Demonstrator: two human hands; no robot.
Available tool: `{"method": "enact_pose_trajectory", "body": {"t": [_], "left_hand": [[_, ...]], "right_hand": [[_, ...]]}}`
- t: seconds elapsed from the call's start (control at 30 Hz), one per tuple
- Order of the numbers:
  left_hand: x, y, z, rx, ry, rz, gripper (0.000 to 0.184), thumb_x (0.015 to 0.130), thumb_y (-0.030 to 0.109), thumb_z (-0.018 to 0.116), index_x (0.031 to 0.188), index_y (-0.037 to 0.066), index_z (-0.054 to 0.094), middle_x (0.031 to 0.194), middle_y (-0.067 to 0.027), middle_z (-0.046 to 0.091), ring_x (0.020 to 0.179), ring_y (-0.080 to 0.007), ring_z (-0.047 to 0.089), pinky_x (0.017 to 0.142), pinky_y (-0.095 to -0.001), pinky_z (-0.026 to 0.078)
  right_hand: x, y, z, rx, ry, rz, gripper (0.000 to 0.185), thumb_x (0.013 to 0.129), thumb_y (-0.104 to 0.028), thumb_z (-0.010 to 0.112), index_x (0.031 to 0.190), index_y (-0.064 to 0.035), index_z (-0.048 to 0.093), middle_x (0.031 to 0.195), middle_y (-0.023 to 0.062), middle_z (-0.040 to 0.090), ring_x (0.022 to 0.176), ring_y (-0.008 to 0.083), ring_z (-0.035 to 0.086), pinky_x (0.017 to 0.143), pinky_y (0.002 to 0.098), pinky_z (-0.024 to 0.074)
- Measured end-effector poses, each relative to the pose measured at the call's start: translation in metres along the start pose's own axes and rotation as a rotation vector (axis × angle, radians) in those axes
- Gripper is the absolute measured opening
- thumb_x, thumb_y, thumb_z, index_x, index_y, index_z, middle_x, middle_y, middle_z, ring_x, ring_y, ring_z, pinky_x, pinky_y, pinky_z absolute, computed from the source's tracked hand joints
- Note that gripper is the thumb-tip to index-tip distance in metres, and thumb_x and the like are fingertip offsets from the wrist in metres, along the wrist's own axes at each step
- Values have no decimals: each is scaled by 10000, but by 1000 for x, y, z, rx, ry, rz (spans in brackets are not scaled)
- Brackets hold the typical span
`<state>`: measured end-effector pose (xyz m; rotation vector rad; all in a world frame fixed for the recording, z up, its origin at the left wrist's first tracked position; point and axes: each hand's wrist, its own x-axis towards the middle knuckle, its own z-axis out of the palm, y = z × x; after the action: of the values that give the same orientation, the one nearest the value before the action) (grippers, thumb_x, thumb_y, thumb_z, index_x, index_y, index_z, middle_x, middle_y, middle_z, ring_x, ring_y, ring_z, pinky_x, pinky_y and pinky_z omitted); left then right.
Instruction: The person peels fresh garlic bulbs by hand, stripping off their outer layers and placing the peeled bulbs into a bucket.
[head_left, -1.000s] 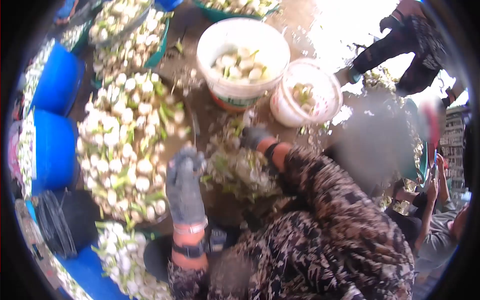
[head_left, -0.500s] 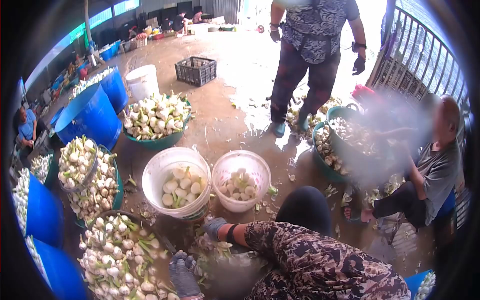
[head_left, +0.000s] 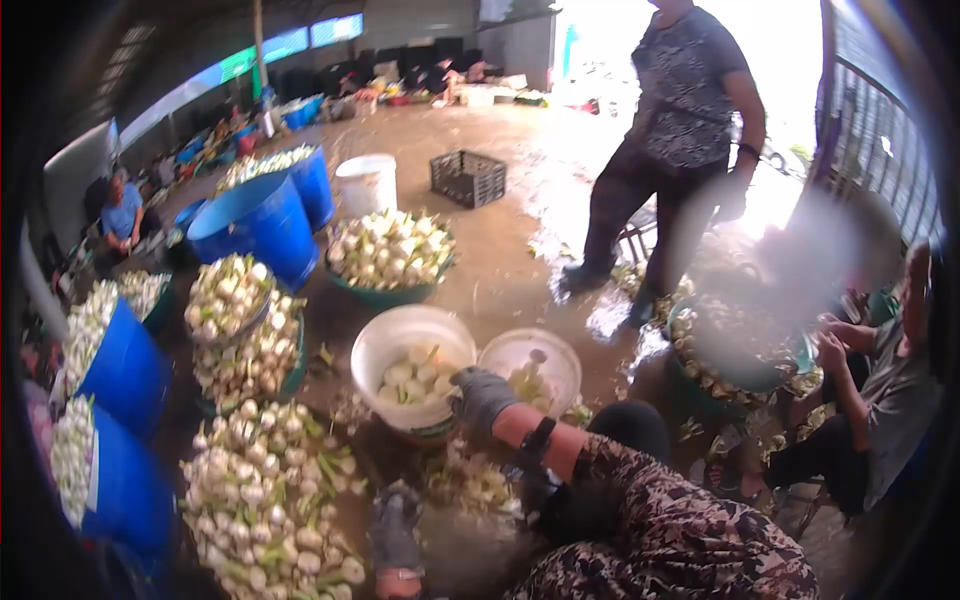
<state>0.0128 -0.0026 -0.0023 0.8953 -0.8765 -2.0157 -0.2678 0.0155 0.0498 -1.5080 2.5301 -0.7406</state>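
Note:
My right hand (head_left: 484,397), in a grey glove with a dark band at the wrist, is at the right rim of a white bucket (head_left: 372,345) with trimmed garlic bulbs (head_left: 412,378) inside. Its fingers are smeared, so their hold is unclear. Beside the bucket is a pale pink basin (head_left: 567,365) with more bulbs. My left hand (head_left: 396,535), gloved too, is low in the view with fingers curled; what they hold is hidden. It is next to a large heap of garlic with green stems (head_left: 265,500). Cut scraps (head_left: 470,482) lie between my hands.
Blue barrels (head_left: 265,230) and tubs of garlic (head_left: 390,250) line the left side. A black crate (head_left: 468,180) sits on the wet floor. One person (head_left: 685,100) stands ahead; another person (head_left: 890,400) sits at right by a green tub. A blurred patch covers part of the right side.
The view has swung left. My right hand has risen from beside the scraps to the bucket rim. The standing person has shifted stance, and the seated person's hands are closer together.

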Motion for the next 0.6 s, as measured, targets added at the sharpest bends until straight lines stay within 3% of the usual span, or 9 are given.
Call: {"method": "enact_pose_trajectory", "body": {"t": [0.07,0.13,0.33,0.4,0.43,0.47,0.53,0.57,0.6], "left_hand": [[-13,5,5,177,-21,90,213,975,145,538,1162,60,597,1025,-27,626,854,-149,632,801,-316,547],[-19,4,3,167,3,117,210,975,144,553,1151,52,620,1049,-33,643,913,-132,635,842,-305,529],[-33,16,-2,7,-28,82,226,977,121,540,1169,25,610,1064,-37,652,937,-128,630,879,-269,496],[-39,22,-11,269,29,123,227,982,119,523,1169,21,608,1063,-39,654,954,-120,616,885,-268,484],[-42,34,-14,448,48,184,222,984,111,516,1166,19,603,1065,-35,647,977,-114,600,893,-273,481],[-42,38,-18,454,57,186,222,984,111,516,1166,19,603,1065,-35,647,977,-114,600,893,-273,481],[-38,48,-27,537,90,186,216,982,105,516,1162,18,599,1046,-34,643,991,-109,591,905,-278,478],[-34,49,-30,446,111,127,217,984,101,511,1165,16,596,1033,-34,642,989,-107,590,908,-280,479],[-29,47,-33,351,124,77,219,985,98,505,1167,14,592,1020,-33,641,987,-105,588,911,-282,479]], "right_hand": [[-5,-31,34,5,-175,-124,329,824,-357,663,1018,-91,668,984,172,667,964,369,637,863,430,503],[1,-59,69,-62,-545,-282,281,860,-350,630,908,-79,686,885,155,683,875,366,650,788,434,511],[2,-94,167,209,-641,-447,270,864,-318,627,952,-67,672,927,158,681,894,368,644,798,440,505],[18,-116,198,164,-520,-441,334,852,-334,641,1042,-59,655,987,183,667,906,382,637,815,427,506],[27,-133,199,33,-556,-459,445,853,-353,630,1192,-67,603,1147,187,624,1060,361,599,907,441,477],[32,-144,210,42,-559,-466,445,853,-353,630,1192,-67,603,1147,187,624,1060,361,599,907,441,477],[47,-158,240,-407,-361,-639,531,868,-402,582,1292,-84,549,1331,151,531,1262,326,467,1030,495,378],[54,-163,263,-445,-478,-516,587,877,-448,538,1345,-95,503,1410,108,477,1360,294,343,1087,563,264],[58,-167,275,-481,-498,-503,610,868,-472,537,1349,-98,505,1417,96,478,1358,288,346,1085,598,239]]}}
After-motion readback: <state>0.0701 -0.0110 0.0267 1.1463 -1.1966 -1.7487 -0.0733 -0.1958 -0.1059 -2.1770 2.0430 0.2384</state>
